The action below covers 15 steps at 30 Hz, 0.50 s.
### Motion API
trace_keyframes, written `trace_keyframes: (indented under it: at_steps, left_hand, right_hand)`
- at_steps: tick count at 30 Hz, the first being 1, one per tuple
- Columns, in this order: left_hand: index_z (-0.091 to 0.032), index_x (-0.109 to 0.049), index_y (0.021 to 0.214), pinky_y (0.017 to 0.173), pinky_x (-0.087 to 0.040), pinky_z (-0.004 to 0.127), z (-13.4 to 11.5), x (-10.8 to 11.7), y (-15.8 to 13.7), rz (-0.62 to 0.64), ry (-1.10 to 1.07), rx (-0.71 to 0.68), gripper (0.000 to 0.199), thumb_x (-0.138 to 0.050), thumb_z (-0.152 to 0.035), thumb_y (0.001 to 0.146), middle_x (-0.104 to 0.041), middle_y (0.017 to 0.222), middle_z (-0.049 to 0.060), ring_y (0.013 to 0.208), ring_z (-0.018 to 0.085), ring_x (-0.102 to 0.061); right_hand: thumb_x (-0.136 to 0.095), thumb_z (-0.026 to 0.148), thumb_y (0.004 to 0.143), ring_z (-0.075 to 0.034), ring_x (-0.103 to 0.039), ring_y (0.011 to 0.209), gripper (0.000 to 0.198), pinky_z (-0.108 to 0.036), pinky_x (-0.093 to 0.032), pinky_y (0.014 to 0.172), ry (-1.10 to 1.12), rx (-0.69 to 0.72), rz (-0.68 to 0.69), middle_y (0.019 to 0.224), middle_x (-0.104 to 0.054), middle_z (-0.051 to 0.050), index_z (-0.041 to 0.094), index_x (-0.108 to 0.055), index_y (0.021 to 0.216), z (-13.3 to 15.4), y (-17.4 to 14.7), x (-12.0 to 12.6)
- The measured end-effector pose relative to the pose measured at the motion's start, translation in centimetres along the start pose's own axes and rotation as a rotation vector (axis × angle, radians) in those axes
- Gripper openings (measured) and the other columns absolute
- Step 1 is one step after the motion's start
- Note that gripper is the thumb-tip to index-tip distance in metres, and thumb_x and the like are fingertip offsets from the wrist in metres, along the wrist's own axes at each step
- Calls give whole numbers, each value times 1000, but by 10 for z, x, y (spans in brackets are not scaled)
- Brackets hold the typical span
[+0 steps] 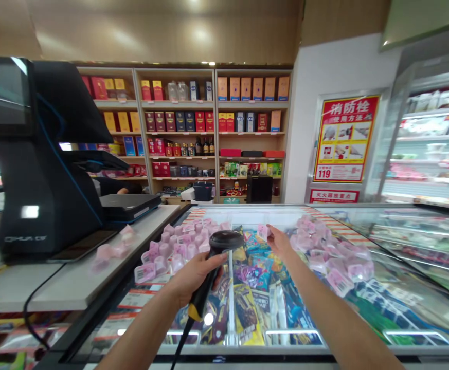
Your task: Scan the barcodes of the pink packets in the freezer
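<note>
My left hand (195,275) is wrapped round the handle of a black barcode scanner (226,240), with its cord hanging down. The scanner head points to the right, towards my right hand (281,244). Between the fingertips of that hand is a small pink cup-like container (263,232) with a barcode label. Both hands are above a glass-topped freezer (229,336). On the glass to the left lies a heap of similar pink containers (170,246). Another heap of pink containers (326,252) lies to the right.
A black checkout terminal (50,169) with a scale platform (131,205) stands on the white counter (77,282) at left, beside a few more pink containers (112,251). Colourful frozen packets (253,275) show through the glass. Shelves of boxes (180,122) line the back wall.
</note>
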<state>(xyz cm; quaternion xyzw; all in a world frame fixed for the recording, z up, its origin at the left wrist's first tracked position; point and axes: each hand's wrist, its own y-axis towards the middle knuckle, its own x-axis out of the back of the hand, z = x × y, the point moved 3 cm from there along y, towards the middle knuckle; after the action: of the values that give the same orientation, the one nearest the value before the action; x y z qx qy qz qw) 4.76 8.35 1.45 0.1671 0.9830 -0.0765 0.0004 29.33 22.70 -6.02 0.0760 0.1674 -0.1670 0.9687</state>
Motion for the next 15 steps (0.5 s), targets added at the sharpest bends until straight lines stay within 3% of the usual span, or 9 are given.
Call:
trace_keyframes:
  at_steps: [7,15]
  left_hand:
    - [-14,-48,69,38,-33,15,-3,-1,6,30,2,-19,28,-57,-40,64,-51,52,-4,40,4,-43]
    - [-15,-45,66,39,-35,17,2,15,6,-11,-3,-24,26,-54,-40,67,-49,53,-4,41,5,-43]
  right_hand:
    - [-52,20,65,-11,-56,56,5,-22,-46,58,202,-37,-7,55,-59,2,16,-53,64,-9,4,-4]
    - [-56,15,62,-7,-54,51,3,-19,-45,53,430,-68,-86,52,-58,5,16,-54,64,-25,18,-4]
